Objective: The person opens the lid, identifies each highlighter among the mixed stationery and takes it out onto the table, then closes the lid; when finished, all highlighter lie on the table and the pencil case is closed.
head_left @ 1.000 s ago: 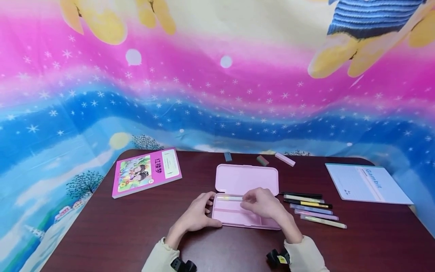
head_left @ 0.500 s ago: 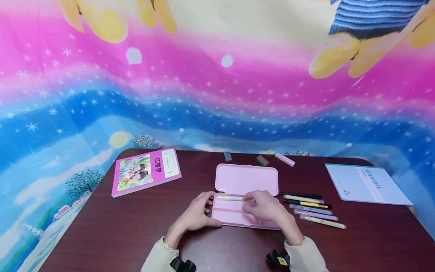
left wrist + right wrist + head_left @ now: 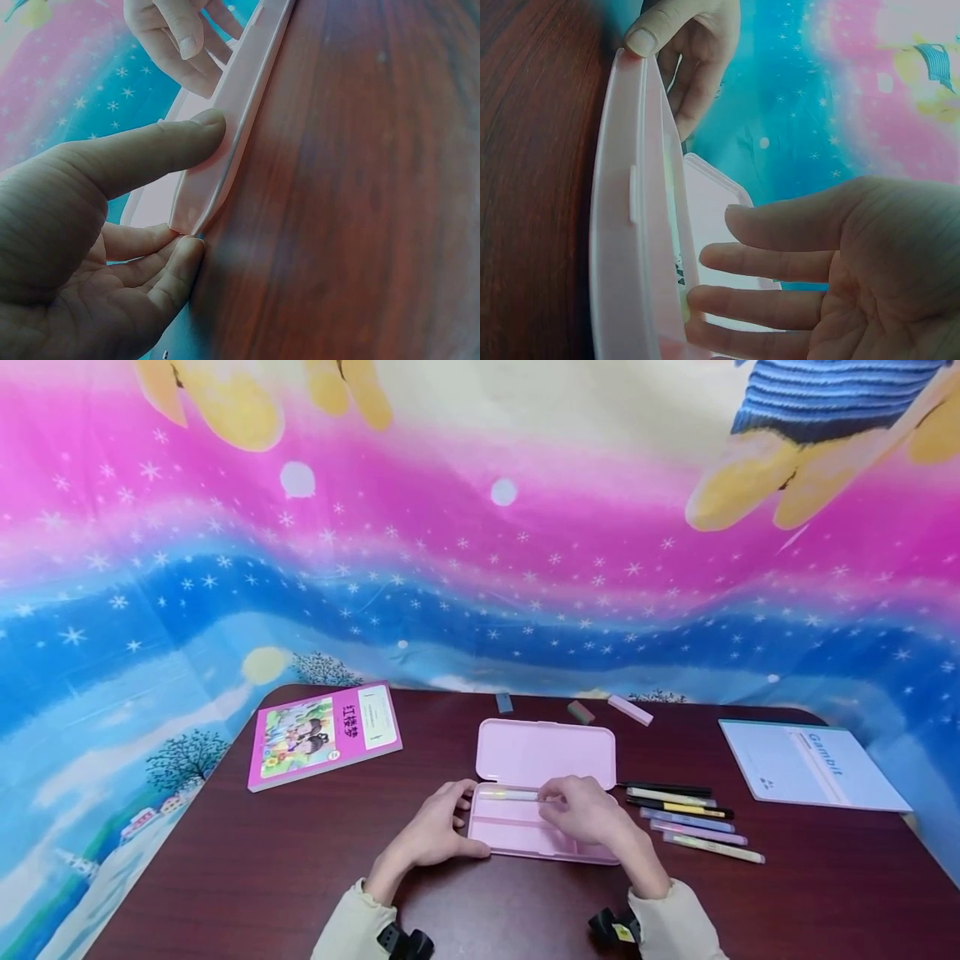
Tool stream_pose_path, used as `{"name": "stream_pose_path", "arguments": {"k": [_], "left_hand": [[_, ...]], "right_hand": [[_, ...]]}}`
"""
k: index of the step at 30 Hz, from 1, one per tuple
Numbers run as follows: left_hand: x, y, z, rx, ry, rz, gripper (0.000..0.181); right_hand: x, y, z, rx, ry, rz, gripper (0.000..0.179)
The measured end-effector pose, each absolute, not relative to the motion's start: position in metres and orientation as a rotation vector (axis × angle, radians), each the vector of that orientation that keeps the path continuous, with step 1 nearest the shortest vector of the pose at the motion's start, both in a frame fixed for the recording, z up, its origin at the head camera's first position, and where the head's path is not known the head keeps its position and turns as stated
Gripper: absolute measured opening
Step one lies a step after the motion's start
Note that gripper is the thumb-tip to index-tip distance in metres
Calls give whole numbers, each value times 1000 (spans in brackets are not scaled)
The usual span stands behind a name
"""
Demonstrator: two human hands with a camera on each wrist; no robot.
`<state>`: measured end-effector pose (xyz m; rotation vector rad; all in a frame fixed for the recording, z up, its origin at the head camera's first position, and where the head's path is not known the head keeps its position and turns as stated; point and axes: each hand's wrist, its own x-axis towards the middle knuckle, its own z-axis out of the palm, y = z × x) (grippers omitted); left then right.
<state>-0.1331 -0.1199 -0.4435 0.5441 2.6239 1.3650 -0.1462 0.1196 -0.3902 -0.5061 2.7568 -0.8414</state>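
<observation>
An opened pink pencil case (image 3: 510,837) lies on the table, its lid (image 3: 543,750) folded back. My left hand (image 3: 432,833) grips its left end, with the thumb on the front wall and the fingers around the corner in the left wrist view. One pale marker pen with yellow parts (image 3: 504,796) lies along the rear compartment. Over the case's right half is my right hand (image 3: 588,812); its fingertips meet the pen's right end, which they partly cover. The right wrist view shows those fingers (image 3: 761,301) fairly straight, the thumb apart from them.
Several pens and markers (image 3: 690,828) lie right of the case. Behind the lid are a blue eraser (image 3: 504,702), a green-brown eraser (image 3: 580,713) and a pink block (image 3: 630,710). A pink book (image 3: 324,739) lies left, a pale notebook (image 3: 813,768) right, on the dark table (image 3: 217,868).
</observation>
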Motion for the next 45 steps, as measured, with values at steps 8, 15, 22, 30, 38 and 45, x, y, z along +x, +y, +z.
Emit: {"name": "stream_pose_path", "arguments": {"k": [8,15,22,30,38,45], "left_hand": [[-134,-120,-444,546,2629,1356,77],[-135,-121,-444,545,2622,1369,77],[-134,-121,-446,567,2622,1385,76],[-134,-121,-446,578,2622,1391,76],[-135,-121,-446,578,2623,1387,77],[-134,-121,-447,571,2615,1397,78]], "right_hand": [[-153,126,-393,-624,2795,-883,14],[-157,125,-396,-643,2814,-850,14],[-160,122,-403,-621,2838,-838,14],[-157,120,-404,-525,2839,-815,13],[-156,128,-406,-620,2768,-888,14],[-154,127,-406,-591,2708,-859,14]]}}
